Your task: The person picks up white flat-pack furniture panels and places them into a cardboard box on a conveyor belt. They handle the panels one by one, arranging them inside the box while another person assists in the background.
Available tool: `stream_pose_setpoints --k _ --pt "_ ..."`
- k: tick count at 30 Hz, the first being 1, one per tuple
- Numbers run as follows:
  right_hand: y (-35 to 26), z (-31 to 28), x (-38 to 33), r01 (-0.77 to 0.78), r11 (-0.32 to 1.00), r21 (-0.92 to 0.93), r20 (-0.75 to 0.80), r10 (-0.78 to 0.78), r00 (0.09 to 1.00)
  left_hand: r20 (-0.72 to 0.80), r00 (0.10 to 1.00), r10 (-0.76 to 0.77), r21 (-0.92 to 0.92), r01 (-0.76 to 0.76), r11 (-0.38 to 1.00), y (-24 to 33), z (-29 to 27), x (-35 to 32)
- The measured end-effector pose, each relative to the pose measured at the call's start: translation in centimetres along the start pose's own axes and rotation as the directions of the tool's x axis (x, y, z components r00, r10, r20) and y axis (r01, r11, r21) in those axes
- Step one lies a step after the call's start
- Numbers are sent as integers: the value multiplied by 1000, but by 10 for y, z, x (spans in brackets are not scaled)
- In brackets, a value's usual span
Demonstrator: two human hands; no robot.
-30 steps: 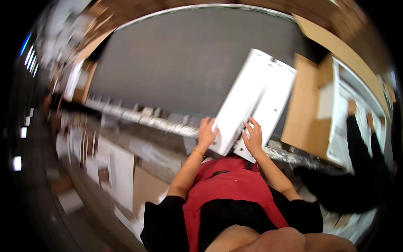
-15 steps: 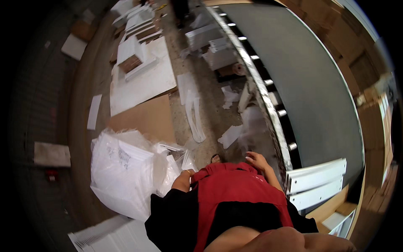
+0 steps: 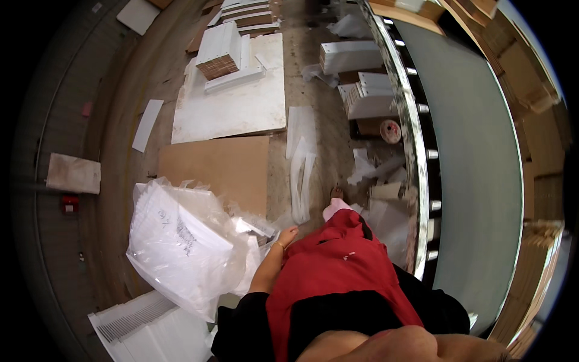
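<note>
Bundle of flat white pieces in clear, crinkled plastic film (image 3: 181, 232) sits low at the person's left, its pieces fanned along one side. Just beyond it lies a flat brown rectangular board (image 3: 217, 172); whether the two touch cannot be told. The left hand (image 3: 286, 236), with a thin gold-coloured bracelet (image 3: 278, 245) at its wrist, hangs in front of the red apron, between the bundle and a long looped strip of translucent white wrapping (image 3: 301, 181) on the floor (image 3: 322, 160). Its fingers look loosely curled; I cannot tell whether they are closed on anything. The right hand is out of view, so its fingers cannot be judged.

The loose strip seems the main hazard: it lies close to the person's foot (image 3: 336, 193), and a step onto it could slip or snag in the loop. The film looks thin, so pulling the bundle by it alone could tear it, and an uneven lift might let the fanned pieces slide and scuff.
</note>
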State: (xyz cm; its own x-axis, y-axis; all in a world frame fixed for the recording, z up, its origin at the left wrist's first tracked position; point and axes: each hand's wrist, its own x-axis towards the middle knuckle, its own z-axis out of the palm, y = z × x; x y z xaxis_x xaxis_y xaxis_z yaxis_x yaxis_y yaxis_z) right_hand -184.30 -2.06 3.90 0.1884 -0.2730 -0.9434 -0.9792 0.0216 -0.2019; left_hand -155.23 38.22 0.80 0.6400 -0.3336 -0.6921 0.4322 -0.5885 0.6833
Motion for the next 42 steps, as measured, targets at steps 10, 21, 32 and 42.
stream_pose_setpoints --k 10,21,32,42 --pt "-519 -118 157 691 718 -84 -92 -696 712 -111 868 -485 -583 338 738 22 -75 17" --pt "-765 -147 213 504 858 101 44 -510 859 -154 904 -399 -95 389 916 179 -228 254" --pt "-848 -196 244 109 899 424 -113 -67 991 -309 818 485 111 -476 872 719 -456 669" --pt "-1165 -309 348 66 974 215 -79 -50 996 -153 970 -187 84 201 976 598 -463 707"
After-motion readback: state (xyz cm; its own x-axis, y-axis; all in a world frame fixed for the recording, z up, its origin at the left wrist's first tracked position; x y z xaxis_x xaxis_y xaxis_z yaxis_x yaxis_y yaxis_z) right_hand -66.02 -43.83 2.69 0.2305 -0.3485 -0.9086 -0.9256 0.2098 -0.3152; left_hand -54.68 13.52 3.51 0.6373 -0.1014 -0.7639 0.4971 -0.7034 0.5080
